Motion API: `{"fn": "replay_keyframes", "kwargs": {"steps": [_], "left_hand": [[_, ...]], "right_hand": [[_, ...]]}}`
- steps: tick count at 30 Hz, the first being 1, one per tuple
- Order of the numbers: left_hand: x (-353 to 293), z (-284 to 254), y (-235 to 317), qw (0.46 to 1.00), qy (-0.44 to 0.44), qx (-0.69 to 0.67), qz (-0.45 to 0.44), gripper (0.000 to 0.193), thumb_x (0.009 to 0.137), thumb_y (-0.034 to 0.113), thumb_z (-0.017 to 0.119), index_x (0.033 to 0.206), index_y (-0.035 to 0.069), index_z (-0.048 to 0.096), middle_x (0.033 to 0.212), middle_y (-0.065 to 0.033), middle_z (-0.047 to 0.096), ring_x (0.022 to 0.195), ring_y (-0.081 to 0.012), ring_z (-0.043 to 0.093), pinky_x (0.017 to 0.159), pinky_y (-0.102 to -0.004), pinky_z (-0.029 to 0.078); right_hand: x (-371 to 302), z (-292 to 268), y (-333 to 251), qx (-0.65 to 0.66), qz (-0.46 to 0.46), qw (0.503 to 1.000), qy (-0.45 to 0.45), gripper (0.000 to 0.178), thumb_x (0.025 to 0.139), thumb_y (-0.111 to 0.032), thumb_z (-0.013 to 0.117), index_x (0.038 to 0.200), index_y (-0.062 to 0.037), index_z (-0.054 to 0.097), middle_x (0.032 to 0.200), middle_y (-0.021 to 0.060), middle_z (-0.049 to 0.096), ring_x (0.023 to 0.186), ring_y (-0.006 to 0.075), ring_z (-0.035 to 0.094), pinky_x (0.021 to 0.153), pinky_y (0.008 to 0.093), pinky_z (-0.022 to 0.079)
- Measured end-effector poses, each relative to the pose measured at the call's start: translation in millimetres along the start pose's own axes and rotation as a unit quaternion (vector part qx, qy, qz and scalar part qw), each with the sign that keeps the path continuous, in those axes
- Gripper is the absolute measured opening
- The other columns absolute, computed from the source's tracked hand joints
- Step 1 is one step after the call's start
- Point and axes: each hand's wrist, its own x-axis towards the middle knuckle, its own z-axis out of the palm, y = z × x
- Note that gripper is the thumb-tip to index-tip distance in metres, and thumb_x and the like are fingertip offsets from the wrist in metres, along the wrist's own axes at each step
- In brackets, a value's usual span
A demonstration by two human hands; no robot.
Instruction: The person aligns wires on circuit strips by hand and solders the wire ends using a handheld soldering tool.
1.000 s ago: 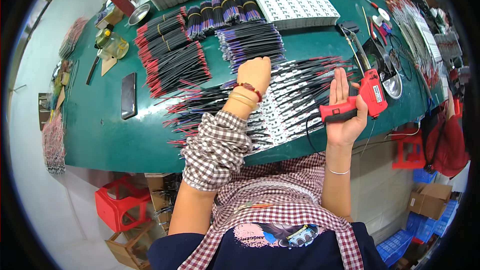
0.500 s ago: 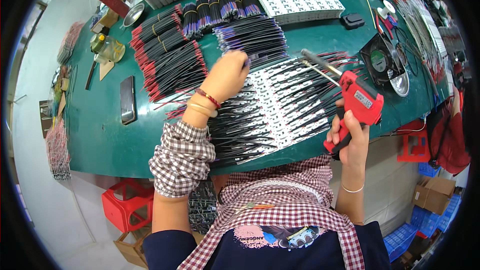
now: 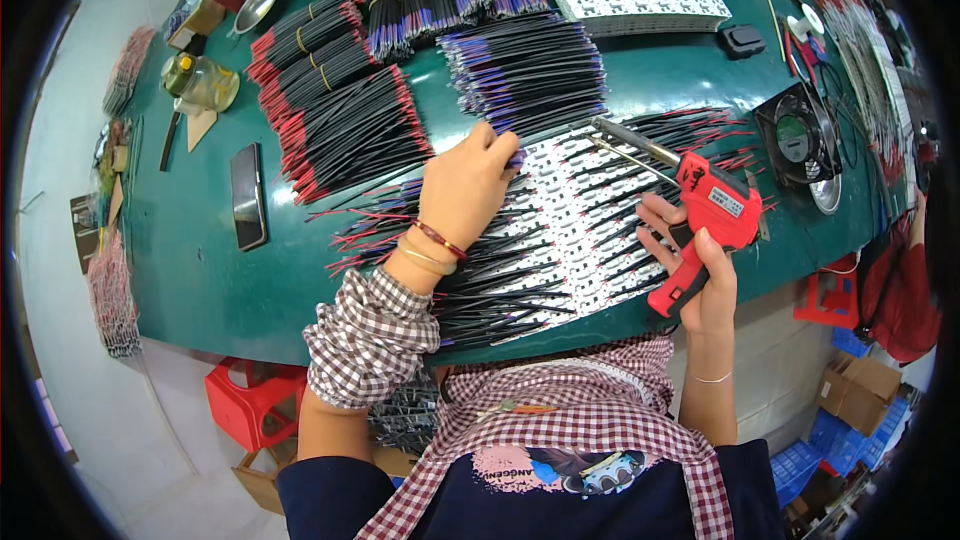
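Red soldering gun (image 3: 706,220), metal tip | right hand (image 3: 700,270) | left hand (image 3: 470,185) on wires (image 3: 525,80)

Single head-worn fisheye view, looking steeply down from above the person's chest onto the dark green worktable (image 3: 200,280). Close range; both forearms enter from the lower edge. Straight edges bow toward the rim.

Big green workbench (image 3: 200,280) takes up most of the view, its front edge curving across the middle. Under that edge near the left corner there's a red plastic stool (image 3: 245,405), with a cardboard box (image 3: 265,465) just beside it on the pale floor (image 3: 90,440). Past the right corner sit another red stool (image 3: 825,295), blue crates (image 3: 820,440) and a brown carton (image 3: 865,385). Lighting's bright and even.
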Motion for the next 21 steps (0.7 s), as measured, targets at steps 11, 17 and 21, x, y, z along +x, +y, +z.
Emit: {"fn": "replay_keyframes", "kwargs": {"steps": [11, 17, 21], "left_hand": [[-40, -24, -30, 0.999, -0.009, -0.041, 0.03, 0.018, 0.075, 0.008, 0.066, 0.09, 0.008, 0.056, 0.085, -0.0068, 0.055, 0.069, -0.0285, 0.058, 0.058, -0.0368, 0.045], [-40, -52, -32, 0.997, -0.04, -0.062, -0.017, 0.01, 0.082, 0.008, 0.062, 0.088, 0.004, 0.055, 0.081, -0.0128, 0.054, 0.075, -0.0354, 0.056, 0.062, -0.0407, 0.044], [-29, -56, -35, 0.998, -0.023, -0.045, 0.026, 0.01, 0.08, 0.01, 0.065, 0.085, 0.005, 0.058, 0.078, -0.0103, 0.058, 0.072, -0.031, 0.058, 0.06, -0.0388, 0.045]], "right_hand": [[-36, 37, 48, 0.146, 0.07, 0.987, -0.02, 0.032, 0.09, -0.03, 0.055, 0.108, -0.005, 0.047, 0.145, 0.0275, 0.03, 0.14, 0.0372, 0.022, 0.111, 0.0496, 0.025], [-43, 37, 44, 0.032, 0.075, 0.997, -0.016, 0.036, 0.094, -0.033, 0.051, 0.114, -0.0034, 0.046, 0.101, 0.0191, 0.06, 0.092, 0.0246, 0.063, 0.085, 0.0416, 0.053], [-45, 51, 15, -0.104, 0.031, 0.994, 0.03, 0.03, 0.095, -0.021, 0.049, 0.115, 0.0016, 0.047, 0.062, 0.007, 0.051, 0.046, 0.0108, 0.047, 0.05, 0.0275, 0.047]]}}
